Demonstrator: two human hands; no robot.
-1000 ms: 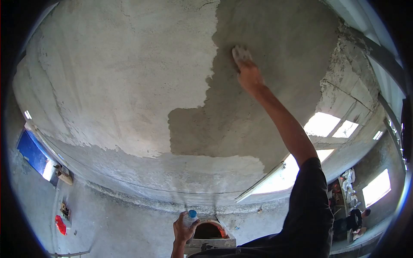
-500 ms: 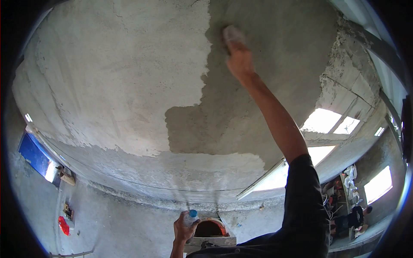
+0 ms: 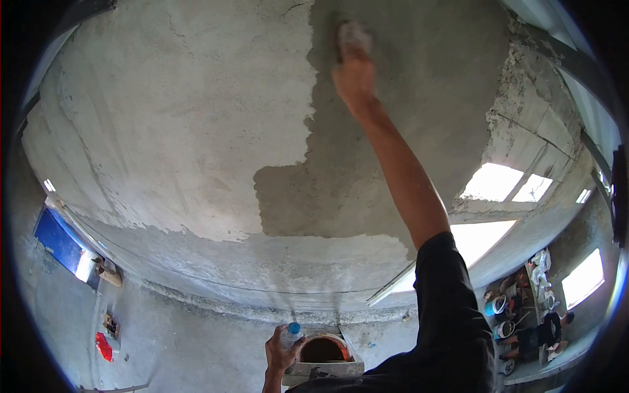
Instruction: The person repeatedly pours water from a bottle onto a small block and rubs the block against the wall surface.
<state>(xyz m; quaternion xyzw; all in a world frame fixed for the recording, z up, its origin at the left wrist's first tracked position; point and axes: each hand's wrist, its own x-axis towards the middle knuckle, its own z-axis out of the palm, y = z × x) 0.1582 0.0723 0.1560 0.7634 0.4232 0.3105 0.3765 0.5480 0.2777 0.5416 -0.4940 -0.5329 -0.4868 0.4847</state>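
High on the wall (image 3: 183, 118), my right hand (image 3: 356, 80) is closed around a pale, motion-blurred pad (image 3: 356, 36) with a dark left edge; its exact kind does not show. The pad is against the darker, damp-looking grey plaster (image 3: 426, 118), near its ragged border with the lighter plaster at left. Down at the bottom of the view, my left hand (image 3: 278, 354) grips a clear plastic bottle (image 3: 289, 337) with a blue cap, held upright. Beside the bottle is a container (image 3: 357, 368) with a dark round opening and orange inside.
A long pale bar (image 3: 392, 287) slants by the bright window opening (image 3: 481, 241). At far right a person in dark clothes (image 3: 547, 333) is near white buckets (image 3: 503, 329). A red bag (image 3: 103, 347) lies lower left, below a blue panel (image 3: 59, 236).
My right hand and the pad have moved up and slightly left across the darker plaster. The left hand still holds the bottle. More of the buckets at right shows.
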